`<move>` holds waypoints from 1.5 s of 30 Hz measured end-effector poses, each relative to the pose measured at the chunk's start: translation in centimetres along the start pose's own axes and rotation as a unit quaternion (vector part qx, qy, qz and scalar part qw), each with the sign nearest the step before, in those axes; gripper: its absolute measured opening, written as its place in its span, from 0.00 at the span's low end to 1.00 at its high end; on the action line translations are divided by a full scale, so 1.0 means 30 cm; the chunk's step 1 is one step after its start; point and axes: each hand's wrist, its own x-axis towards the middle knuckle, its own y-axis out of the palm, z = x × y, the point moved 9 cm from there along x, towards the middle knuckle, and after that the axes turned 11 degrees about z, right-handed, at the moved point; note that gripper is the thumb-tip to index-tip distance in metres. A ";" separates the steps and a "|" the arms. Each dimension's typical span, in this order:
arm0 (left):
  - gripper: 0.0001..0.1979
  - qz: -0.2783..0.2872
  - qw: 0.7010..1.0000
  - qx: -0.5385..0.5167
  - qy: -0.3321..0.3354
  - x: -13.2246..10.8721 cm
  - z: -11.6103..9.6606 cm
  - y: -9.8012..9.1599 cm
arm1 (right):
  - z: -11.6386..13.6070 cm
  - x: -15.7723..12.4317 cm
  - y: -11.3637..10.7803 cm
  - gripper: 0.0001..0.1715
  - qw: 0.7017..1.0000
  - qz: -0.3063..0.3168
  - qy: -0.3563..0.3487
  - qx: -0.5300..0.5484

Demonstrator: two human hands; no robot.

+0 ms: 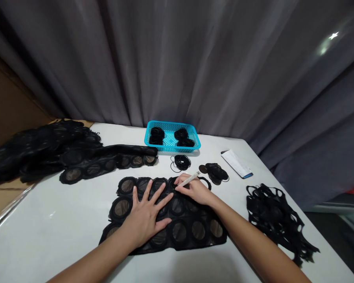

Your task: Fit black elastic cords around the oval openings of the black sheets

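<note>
A black sheet (198,230) with rows of round, sheer windows lies flat on the white table. Across its left part my left hand (146,214) is spread, palm down and fingers apart. My right hand (194,190) holds a slim white tool (189,179), like a pen or cutter handle, with its lower end at a circle in the sheet's top row. The tool's tip is hidden by the fingers. At the sheet's upper right corner is an open ring (206,182), partly behind my right hand.
Beyond the sheet stand a blue basket (169,148) with black bundles and a loop bundle (182,162). Black discs (216,173), a white paper (236,163) and cut black scraps (273,214) lie right. Black material (47,147) and cardboard (11,106) are left.
</note>
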 end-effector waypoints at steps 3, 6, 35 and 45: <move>0.35 -0.008 1.000 0.005 0.003 -0.004 0.000 -0.001 | -0.003 0.003 -0.002 0.05 1.000 0.002 0.006 0.002; 0.35 -0.017 1.000 0.005 0.017 -0.006 -0.001 -0.009 | -0.007 0.005 0.000 0.05 1.000 0.005 0.012 0.001; 0.36 -0.028 0.999 -0.002 0.044 -0.051 0.012 -0.016 | -0.017 -0.023 -0.263 0.13 0.957 -0.260 0.058 -0.117; 0.32 -0.044 0.999 0.004 0.018 -0.123 0.073 -0.006 | 0.126 0.133 0.134 0.06 0.997 0.000 -0.065 -0.037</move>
